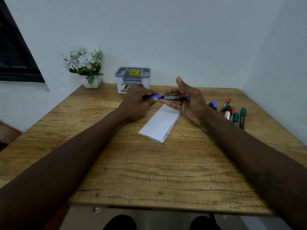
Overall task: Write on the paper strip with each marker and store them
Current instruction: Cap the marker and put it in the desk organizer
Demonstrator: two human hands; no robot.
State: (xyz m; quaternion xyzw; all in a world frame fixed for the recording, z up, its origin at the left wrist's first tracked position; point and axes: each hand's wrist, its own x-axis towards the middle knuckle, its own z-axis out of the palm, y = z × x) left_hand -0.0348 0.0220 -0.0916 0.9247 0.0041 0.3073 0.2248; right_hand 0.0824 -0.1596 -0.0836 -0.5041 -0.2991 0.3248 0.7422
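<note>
- Left hand (pixel 139 102): fingers curled tight round the blue end of the black-barrelled marker with a blue cap (pixel 171 97). A full grip, which I judge suits pulling the cap or pressing it home.
- Right hand (pixel 187 103): palm up, fingers loosely curled beneath the barrel and cradling it, thumb raised clear. It steadies the body so the left can work the cap.
- The marker lies level between both hands, in the air just above the far end of the folded white paper strip (pixel 160 125), kept over where it is used.
- The strip lies flat on the wood-grain desk (pixel 149 171), angled toward my right. Blue scribbles show along its near right edge, so some writing is done.
- Loose cluster of blue, red, black and green markers (pixel 232 113) lies on the desk to my right, within reach and not yet stored.
- Grey-and-white plastic desk organiser (pixel 132 79) stands at the back edge, beyond my hands. I cannot see any markers in its compartments.
- White-flowered plant in a white pot (pixel 86 63) stands left of the organiser, out of the working area.
</note>
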